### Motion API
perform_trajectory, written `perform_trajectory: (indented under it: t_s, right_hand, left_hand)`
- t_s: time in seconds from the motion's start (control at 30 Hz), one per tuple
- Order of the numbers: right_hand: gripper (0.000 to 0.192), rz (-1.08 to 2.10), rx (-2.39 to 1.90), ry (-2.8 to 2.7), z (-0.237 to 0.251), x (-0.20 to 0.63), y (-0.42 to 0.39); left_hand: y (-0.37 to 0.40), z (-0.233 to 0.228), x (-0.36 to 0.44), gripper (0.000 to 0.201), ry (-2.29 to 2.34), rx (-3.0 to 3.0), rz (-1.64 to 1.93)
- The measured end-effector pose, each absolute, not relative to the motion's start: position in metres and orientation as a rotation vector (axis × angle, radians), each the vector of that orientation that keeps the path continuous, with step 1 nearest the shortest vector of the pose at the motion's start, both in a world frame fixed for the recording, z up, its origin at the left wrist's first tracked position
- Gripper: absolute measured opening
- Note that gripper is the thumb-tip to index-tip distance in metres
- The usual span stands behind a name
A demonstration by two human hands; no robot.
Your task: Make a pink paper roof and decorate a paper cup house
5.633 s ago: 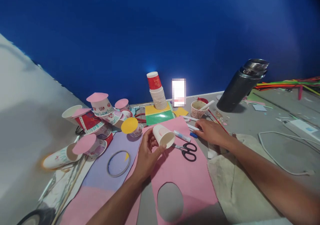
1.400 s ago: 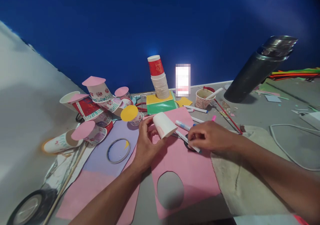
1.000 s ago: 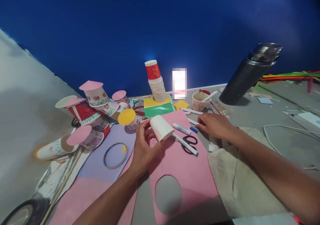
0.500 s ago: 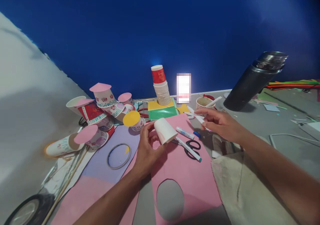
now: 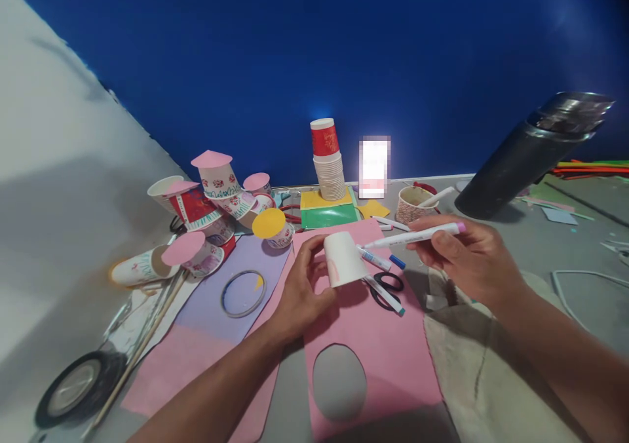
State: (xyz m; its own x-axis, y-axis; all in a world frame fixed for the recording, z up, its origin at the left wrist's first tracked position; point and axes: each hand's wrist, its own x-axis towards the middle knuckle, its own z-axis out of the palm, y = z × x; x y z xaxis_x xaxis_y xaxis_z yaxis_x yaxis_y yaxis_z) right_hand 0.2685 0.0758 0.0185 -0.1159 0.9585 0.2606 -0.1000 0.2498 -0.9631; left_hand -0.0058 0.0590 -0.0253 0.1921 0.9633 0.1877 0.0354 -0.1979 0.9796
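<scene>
My left hand grips a white paper cup turned bottom up, with a faint pink mark on its side. In my right hand is a white marker with a pink end, its tip pointing left close to the cup. Whether the tip touches the cup I cannot tell. Beneath them lies a pink paper sheet with a round hole. On it rest black-handled scissors, a marker with a green end and a glue stick, its blue cap beside it.
Decorated paper cups with pink tops cluster at the left, near a yellow-topped cup. A stack of cups stands behind. A tape roll lies on purple paper. A dark flask leans at the right; cloth lies below it.
My right hand has brought the marker left and across to the cup, its tip now beside it. My left hand has turned the cup more upright. The view has shifted slightly.
</scene>
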Motion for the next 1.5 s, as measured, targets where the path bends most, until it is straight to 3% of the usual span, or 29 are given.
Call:
perform_trajectory:
  t_s: [0.1, 0.33, 0.67, 1.5]
  right_hand:
    - [0.009, 0.997, -0.975, -1.376, 0.020, 0.263, 0.069]
    - [0.002, 0.682, -1.071, -1.552, 0.027, 0.255, 0.056]
    - [0.014, 0.358, -0.962, -1.846, 0.024, 0.254, 0.049]
    - [0.013, 0.381, -0.950, -1.897, 0.023, 0.254, 0.051]
  left_hand:
    - [0.057, -0.027, -0.006, 0.075, 0.948, 1.510, 1.166]
    - [0.055, -0.031, -0.007, 0.080, 0.917, 1.710, 1.147]
    - [0.049, -0.023, -0.008, 0.080, 0.977, 1.940, 1.081]
    - [0.049, -0.023, -0.005, 0.074, 0.954, 2.047, 1.084]
